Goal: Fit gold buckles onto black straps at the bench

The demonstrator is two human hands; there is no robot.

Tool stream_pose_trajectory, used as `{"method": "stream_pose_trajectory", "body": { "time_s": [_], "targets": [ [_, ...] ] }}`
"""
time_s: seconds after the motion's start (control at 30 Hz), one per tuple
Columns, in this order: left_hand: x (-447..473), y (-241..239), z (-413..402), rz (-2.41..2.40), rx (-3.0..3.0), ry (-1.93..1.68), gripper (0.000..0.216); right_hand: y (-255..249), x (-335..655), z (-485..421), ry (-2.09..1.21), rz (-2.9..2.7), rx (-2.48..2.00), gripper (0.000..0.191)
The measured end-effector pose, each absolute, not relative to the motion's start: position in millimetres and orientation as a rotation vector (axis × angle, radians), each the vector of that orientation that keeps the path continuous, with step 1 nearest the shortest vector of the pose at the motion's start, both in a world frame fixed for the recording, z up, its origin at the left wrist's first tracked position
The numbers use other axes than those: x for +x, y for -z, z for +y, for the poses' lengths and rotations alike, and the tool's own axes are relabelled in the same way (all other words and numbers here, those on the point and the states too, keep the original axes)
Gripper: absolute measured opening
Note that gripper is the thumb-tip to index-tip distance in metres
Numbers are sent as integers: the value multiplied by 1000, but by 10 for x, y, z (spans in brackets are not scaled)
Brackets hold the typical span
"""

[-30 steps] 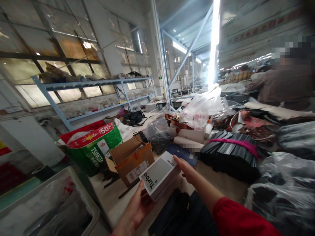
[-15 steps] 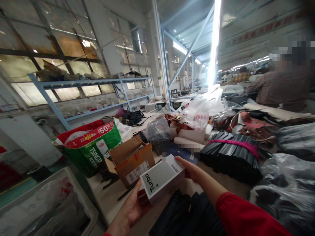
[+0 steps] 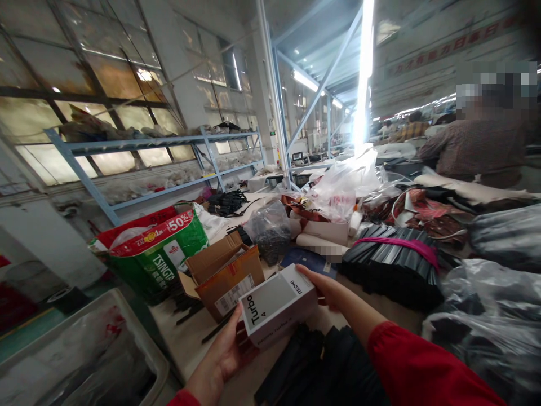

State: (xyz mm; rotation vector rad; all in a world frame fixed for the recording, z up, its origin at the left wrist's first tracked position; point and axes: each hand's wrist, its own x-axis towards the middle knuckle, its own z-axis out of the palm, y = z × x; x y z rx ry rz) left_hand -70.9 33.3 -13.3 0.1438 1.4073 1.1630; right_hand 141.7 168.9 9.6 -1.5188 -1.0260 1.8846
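Note:
A white phone box (image 3: 276, 304) printed "REDMI" and "Turbo 4" is held above the table between both hands. My left hand (image 3: 226, 349) grips its near left end, thumb along the edge and fingers underneath. At the far right end, my right hand (image 3: 323, 287) is closed on it, thumb near the top edge; its other fingers are partly hidden. Just behind the phone box stands an open cardboard box (image 3: 228, 276) with a shipping label. Dark strips of material (image 3: 321, 366) lie below my hands. A blue flat packet (image 3: 304, 259) rests beyond the phone box.
A green and red Tsingtao carton (image 3: 156, 254) stands at the left, above a pale bin (image 3: 164, 361) holding plastic. Right of my hands lie a strip bundle tied in pink (image 3: 389, 259) and plastic bags (image 3: 473, 332). Blue shelving (image 3: 139, 144) runs behind. A co-worker (image 3: 477, 146) is at far right.
The phone box has tilted slightly, showing more of its printed near side. Both hands keep their hold. The whole view has shifted a little.

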Motion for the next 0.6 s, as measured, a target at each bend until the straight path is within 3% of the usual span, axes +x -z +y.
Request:
{"method": "stream_pose_trajectory", "body": {
  "time_s": [0.17, 0.33, 0.5, 0.6],
  "targets": [
    [-690, 54, 365, 1401, 142, -1142, 43, -96, 1386, 1724, -1920, -949, -1509, 43],
    [-645, -105, 414, 1464, 179, -1190, 54, -161, 1245, 1764, -1938, -855, -1284, 41],
    [-570, -540, 296, 1432, 363, -1424, 28, -500, 1245, 1739, -1863, -751, -1067, 32],
    [-469, -815, 194, 1287, 506, -1446, 29, -764, 1462, 1651, -1786, -623, -1056, 32]
  ]
}}
